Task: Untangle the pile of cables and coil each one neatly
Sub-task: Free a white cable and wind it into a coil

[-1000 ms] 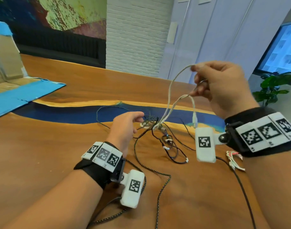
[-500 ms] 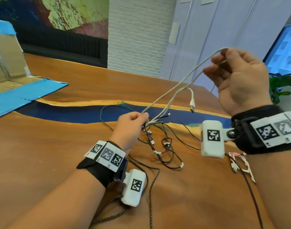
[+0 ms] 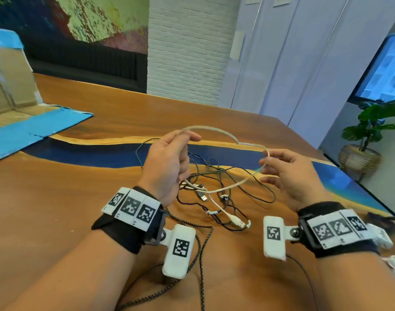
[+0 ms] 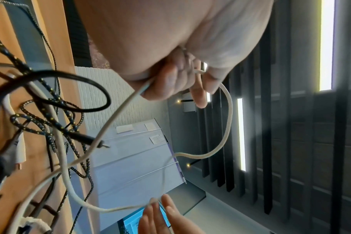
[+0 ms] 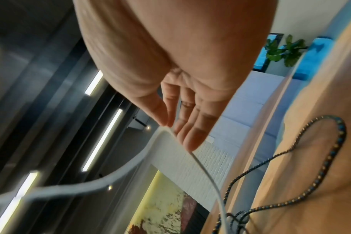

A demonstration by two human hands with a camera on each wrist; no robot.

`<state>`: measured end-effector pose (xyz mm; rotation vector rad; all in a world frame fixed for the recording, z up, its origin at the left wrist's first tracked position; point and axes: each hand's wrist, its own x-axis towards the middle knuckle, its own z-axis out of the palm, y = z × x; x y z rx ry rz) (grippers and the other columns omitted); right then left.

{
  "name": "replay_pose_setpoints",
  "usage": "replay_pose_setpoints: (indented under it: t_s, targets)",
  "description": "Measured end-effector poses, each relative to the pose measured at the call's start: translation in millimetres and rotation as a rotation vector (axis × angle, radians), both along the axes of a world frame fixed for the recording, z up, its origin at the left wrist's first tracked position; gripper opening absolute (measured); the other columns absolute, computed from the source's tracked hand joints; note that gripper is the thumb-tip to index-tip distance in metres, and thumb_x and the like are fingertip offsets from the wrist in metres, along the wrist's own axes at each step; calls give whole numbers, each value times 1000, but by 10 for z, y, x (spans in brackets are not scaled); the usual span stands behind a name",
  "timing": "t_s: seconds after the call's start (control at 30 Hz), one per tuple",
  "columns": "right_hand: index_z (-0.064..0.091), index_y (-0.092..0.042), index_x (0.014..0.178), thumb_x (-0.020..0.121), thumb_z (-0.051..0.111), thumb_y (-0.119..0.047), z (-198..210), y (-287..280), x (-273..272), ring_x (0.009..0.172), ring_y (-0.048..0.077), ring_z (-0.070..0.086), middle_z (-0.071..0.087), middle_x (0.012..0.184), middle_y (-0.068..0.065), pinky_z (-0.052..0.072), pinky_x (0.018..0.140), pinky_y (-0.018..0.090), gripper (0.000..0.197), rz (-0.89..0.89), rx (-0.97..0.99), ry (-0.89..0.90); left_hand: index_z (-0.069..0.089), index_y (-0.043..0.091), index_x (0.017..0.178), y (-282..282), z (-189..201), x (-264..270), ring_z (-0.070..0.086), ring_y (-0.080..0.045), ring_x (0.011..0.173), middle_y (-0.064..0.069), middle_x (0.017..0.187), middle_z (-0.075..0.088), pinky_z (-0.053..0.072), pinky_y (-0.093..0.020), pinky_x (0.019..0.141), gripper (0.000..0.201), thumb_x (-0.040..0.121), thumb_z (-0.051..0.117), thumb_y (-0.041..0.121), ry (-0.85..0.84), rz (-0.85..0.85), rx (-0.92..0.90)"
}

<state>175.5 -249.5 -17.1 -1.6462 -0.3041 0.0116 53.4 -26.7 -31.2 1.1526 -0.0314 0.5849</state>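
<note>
You're holding the white cable [image 3: 211,129] up off the wooden surface [image 3: 57,198] btwn both hands. Your left hand [image 3: 167,162] is gripping it w/ fingers curled round the cord; the left wrist view is showing the cable running thru the closed fist and coming out both sides. Your right hand [image 3: 291,173] is staying mostly open, fingers nearly straight, w/ the cable bending round the fingertips [image 5: 190,139] – can't tell if the thumb is pinching it. The cable is arching from left hand to right, then looping back down toward the pile.

The rest of the tangle [image 3: 216,187] is lying on the surface just below and btwn your hands: black cords, a braided dark cable [image 3: 201,250] w/ yellow flecks trailing toward you past the left wrist, and a white USB plug [image 3: 237,221] resting near the right wrist camera. Another small white bundle [image 3: 394,263] is sitting at the far right edge, partly hidden by your right forearm.

A blue-taped cardboard box [image 3: 17,108] is sitting at the surface's far left; a potted plant [image 3: 371,129] is standing on the floor at right.
</note>
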Motion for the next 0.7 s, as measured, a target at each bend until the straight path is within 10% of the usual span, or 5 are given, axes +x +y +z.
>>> replay_pose_setpoints:
  t_s: [0.2, 0.4, 0.53, 0.7]
  targets:
    - [60, -29, 132, 95, 66, -6, -14, 35, -295, 123, 8, 62, 64, 135, -6, 51, 103, 31, 45, 52, 124, -293, 76, 10, 111, -52, -2, -35, 13, -15, 54, 2, 67, 23, 12, -27, 43, 38, 107, 41, 24, 92, -109, 148]
    - [50, -32, 143, 96, 69, -22, -34, 252, -611, 97, 15, 73, 77, 101, 5, 58, 88, 31, 51, 512, -241, -254, 75, 12, 101, -270, -109, -16, 27, -10, 46, 0, 57, 42, 24, -20, 42, 19, 102, 56, 13, 149, -123, 363]
    - [73, -14, 92, 101, 60, -27, -179, 278, -541, 41, 17, 45, 51, 50, 1, 40, 50, 39, 20, 348, -112, -191, 67, 11, 95, -184, -99, 6, 23, -14, 50, 0, 58, 34, 23, -25, 46, 12, 101, 59, 18, 206, -136, 353]
    - [62, -13, 88, 108, 47, -28, -95, -20, -317, 41, 11, 18, 24, 52, -4, 16, 40, 23, 29, 50, 353, -3, 54, 18, 58, -79, -140, 15, 42, -18, 60, -11, 67, 35, 39, -38, 72, 45, 99, 60, 33, 290, -77, 329]
